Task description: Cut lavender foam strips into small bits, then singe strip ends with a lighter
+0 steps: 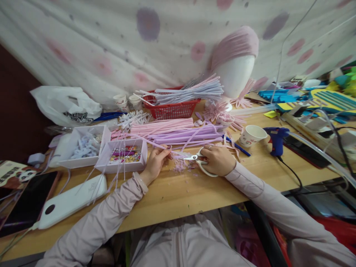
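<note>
My left hand (155, 163) pinches a thin pink pipe cleaner (178, 152) just above the wooden table (178, 196). My right hand (218, 160) grips white-handled scissors (194, 158), their blades pointing left at the pipe cleaner between the two hands. A small heap of pink fuzz trimmings (180, 166) lies under the blades. Behind the hands lies a pile of pink and lilac pipe cleaners (172, 131).
A red basket (172, 109) of pipe cleaners stands behind. Two white trays (122, 155) sit at left, a white power bank (69, 202) and a phone (30, 200) nearer. At right stand a paper cup (251, 135), a blue glue gun (276, 139) and a foam head (236, 74).
</note>
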Motion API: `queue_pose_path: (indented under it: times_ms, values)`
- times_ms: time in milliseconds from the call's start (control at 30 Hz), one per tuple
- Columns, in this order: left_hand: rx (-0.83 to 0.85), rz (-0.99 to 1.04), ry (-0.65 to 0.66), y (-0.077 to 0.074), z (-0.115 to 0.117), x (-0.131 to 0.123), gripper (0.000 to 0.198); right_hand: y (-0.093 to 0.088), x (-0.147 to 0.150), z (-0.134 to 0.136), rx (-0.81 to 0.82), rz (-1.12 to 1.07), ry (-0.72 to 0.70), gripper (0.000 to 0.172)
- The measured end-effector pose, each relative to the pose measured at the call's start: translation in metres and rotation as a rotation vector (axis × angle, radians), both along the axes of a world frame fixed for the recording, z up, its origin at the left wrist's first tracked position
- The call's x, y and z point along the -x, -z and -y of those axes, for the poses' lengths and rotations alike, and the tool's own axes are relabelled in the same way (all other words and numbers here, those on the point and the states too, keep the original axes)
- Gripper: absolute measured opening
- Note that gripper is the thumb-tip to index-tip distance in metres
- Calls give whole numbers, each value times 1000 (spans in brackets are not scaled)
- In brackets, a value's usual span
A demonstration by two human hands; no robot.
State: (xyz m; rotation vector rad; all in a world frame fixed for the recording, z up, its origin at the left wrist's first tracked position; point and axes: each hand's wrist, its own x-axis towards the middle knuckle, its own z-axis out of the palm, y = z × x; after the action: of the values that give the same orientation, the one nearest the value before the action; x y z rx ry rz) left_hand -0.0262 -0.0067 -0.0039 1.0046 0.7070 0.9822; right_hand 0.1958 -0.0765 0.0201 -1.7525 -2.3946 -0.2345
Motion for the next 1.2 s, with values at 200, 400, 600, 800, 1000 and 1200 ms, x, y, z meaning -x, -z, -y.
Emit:
queue_pose_path:
  times_ms: [200, 400, 600, 800, 1000, 1200]
  values:
    - [28, 61, -108, -3, -2, -2, 24, 1, -2, -2, 17, -3, 59, 30]
    - [53, 89, -111, -2, -4, -3, 23, 2, -5, -5, 22, 18, 76, 29]
    - [31, 76, -83, -3, -3, -3, 22, 1, -4, -5, 26, 13, 67, 28]
    - [60, 79, -87, -2, -5, -3, 23, 4, -5, -4, 3, 8, 43, 26]
    - [96, 94, -102, -5, -6, -3, 26, 4, -4, -4, -37, 4, 41, 31]
    - [87, 92, -102, -4, -5, -2, 25, 5, -5, -3, -81, 21, 34, 35]
